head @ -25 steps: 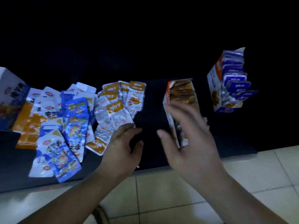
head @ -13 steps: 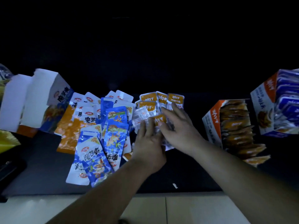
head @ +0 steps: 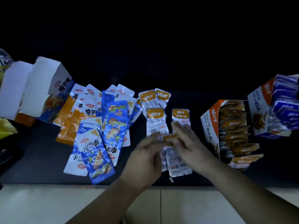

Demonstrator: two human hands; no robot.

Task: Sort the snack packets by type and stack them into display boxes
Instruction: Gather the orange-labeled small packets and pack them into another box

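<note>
Small orange-topped snack packets (head: 156, 118) lie on the dark surface at centre. My left hand (head: 145, 156) and my right hand (head: 189, 147) meet over a few of these packets (head: 177, 164), holding them between the fingers; the hands are blurred. To the right stands an open display box (head: 210, 128) filled with the same orange packets. Farther right, a second box (head: 258, 110) holds purple packets. Blue packets (head: 97, 152) and orange-and-white packets (head: 71, 120) lie heaped at the left.
An open white and blue display box (head: 47, 88) lies tipped at the far left, with a yellow bag (head: 6, 126) beside it. A tiled floor (head: 80, 206) runs below the surface's front edge. The background is dark.
My right hand left the orange box and joined the left hand at the orange-topped packets. Both hands have drawn a few of those packets toward me. The camera swung left.
</note>
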